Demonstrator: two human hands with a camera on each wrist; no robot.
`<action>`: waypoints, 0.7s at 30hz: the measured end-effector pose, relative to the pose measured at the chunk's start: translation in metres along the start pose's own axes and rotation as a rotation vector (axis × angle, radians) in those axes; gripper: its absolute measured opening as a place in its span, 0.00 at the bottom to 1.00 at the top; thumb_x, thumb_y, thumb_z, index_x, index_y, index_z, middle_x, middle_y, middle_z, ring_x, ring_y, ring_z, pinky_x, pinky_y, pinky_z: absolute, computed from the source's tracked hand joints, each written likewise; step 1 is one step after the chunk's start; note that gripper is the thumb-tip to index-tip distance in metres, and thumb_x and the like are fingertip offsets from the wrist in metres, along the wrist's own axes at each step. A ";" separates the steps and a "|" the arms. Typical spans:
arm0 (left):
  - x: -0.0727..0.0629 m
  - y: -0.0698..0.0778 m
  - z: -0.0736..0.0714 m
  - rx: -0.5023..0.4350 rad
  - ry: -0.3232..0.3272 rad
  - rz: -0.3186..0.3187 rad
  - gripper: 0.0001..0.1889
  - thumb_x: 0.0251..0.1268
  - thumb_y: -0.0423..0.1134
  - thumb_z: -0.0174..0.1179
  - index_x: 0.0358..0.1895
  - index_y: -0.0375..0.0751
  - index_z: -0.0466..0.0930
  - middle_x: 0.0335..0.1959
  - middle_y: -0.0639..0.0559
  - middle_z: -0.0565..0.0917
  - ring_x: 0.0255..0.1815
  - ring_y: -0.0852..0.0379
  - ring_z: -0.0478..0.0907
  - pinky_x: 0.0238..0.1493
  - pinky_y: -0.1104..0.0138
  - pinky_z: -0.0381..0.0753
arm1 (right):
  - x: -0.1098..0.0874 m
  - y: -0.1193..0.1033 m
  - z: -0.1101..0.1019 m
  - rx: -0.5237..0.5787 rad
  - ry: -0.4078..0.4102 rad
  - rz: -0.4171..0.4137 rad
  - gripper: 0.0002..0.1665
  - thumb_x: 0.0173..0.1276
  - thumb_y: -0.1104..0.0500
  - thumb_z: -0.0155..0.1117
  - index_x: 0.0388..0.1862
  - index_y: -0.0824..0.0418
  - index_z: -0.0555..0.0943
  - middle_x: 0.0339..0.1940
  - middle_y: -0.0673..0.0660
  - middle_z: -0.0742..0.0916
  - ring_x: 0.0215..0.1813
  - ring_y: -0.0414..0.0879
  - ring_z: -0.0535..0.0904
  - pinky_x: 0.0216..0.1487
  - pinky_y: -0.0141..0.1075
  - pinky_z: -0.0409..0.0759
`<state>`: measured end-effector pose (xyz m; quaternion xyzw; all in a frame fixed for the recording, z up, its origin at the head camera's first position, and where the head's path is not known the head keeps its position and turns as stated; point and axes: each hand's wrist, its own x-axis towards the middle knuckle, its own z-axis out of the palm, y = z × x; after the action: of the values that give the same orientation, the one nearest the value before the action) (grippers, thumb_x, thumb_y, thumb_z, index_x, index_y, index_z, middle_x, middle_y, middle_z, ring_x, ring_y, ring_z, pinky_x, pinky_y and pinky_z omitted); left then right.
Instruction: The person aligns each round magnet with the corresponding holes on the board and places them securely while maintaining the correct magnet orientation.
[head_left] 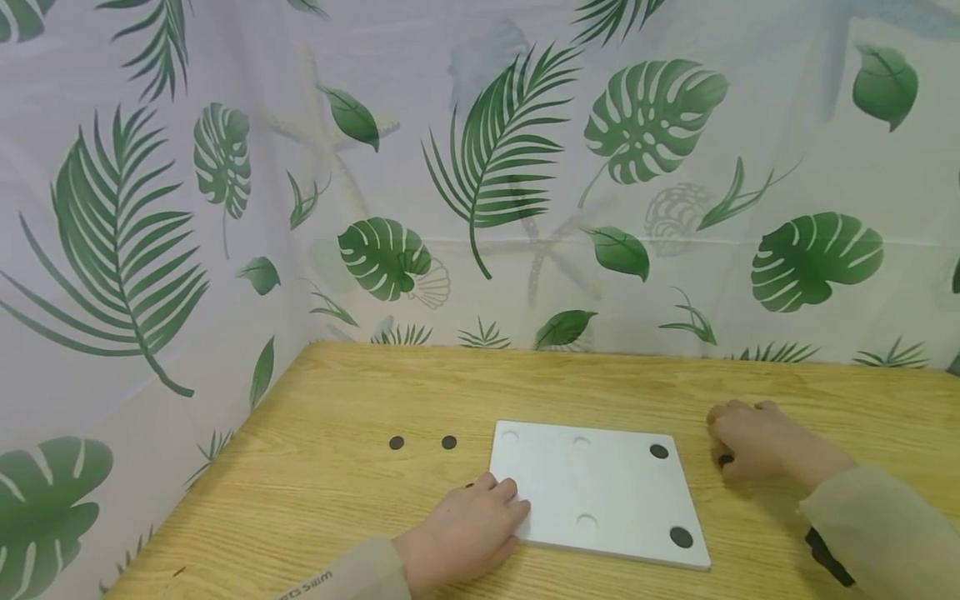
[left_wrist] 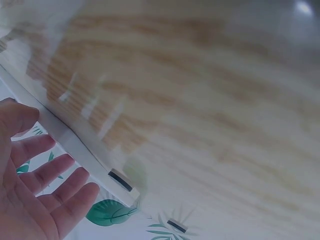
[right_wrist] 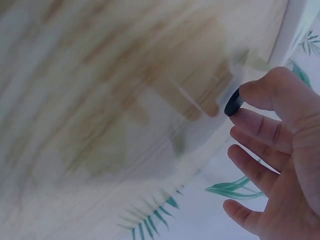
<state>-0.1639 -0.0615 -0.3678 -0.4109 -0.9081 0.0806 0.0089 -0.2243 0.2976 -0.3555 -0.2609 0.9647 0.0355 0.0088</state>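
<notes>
A white board (head_left: 592, 492) with shallow round recesses lies on the wooden table. Black discs sit at its right side, a far one (head_left: 658, 452) and a near one (head_left: 681, 537). My left hand (head_left: 468, 529) rests over the board's near left corner, its fingers (left_wrist: 65, 170) loosely bent by the edge in the left wrist view. Right of the board, my right hand (head_left: 765, 442) pinches another black disc (right_wrist: 233, 103) between thumb and index finger. The other fingers of that hand are spread apart.
On the wooden table (head_left: 337, 500), left of the board, lie two black discs, one farther left (head_left: 397, 442) and one nearer the board (head_left: 449, 442). A dark bit shows beside my left hand. A leaf-printed cloth (head_left: 480, 167) hangs behind and at the left.
</notes>
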 end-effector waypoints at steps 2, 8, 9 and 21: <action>0.000 0.000 0.000 0.010 -0.002 -0.003 0.10 0.59 0.47 0.55 0.41 0.48 0.75 0.32 0.58 0.71 0.32 0.61 0.66 0.27 0.73 0.69 | 0.000 -0.004 -0.002 -0.006 0.011 -0.010 0.14 0.33 0.63 0.61 0.11 0.51 0.64 0.24 0.45 0.67 0.29 0.45 0.61 0.31 0.53 0.63; -0.001 0.001 0.000 0.006 -0.003 -0.001 0.11 0.59 0.47 0.55 0.42 0.49 0.75 0.33 0.58 0.71 0.32 0.62 0.67 0.27 0.73 0.70 | 0.002 -0.017 -0.005 -0.018 0.034 -0.054 0.14 0.33 0.62 0.61 0.09 0.50 0.64 0.34 0.49 0.76 0.39 0.51 0.71 0.37 0.58 0.64; -0.001 0.001 0.000 0.004 -0.004 -0.001 0.11 0.59 0.47 0.55 0.42 0.49 0.75 0.33 0.58 0.71 0.32 0.62 0.67 0.27 0.73 0.69 | 0.002 -0.019 -0.006 -0.023 0.042 -0.065 0.14 0.34 0.62 0.61 0.09 0.50 0.64 0.37 0.52 0.78 0.42 0.54 0.72 0.39 0.60 0.64; -0.001 0.002 -0.003 -0.003 -0.006 -0.003 0.11 0.59 0.47 0.55 0.42 0.48 0.75 0.32 0.58 0.71 0.32 0.62 0.66 0.26 0.73 0.69 | 0.015 -0.067 -0.025 0.037 0.014 -0.159 0.15 0.40 0.59 0.70 0.14 0.51 0.69 0.46 0.60 0.78 0.50 0.58 0.70 0.47 0.60 0.61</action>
<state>-0.1613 -0.0609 -0.3650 -0.4091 -0.9089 0.0805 0.0058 -0.2034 0.2311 -0.3354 -0.3368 0.9414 0.0148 0.0097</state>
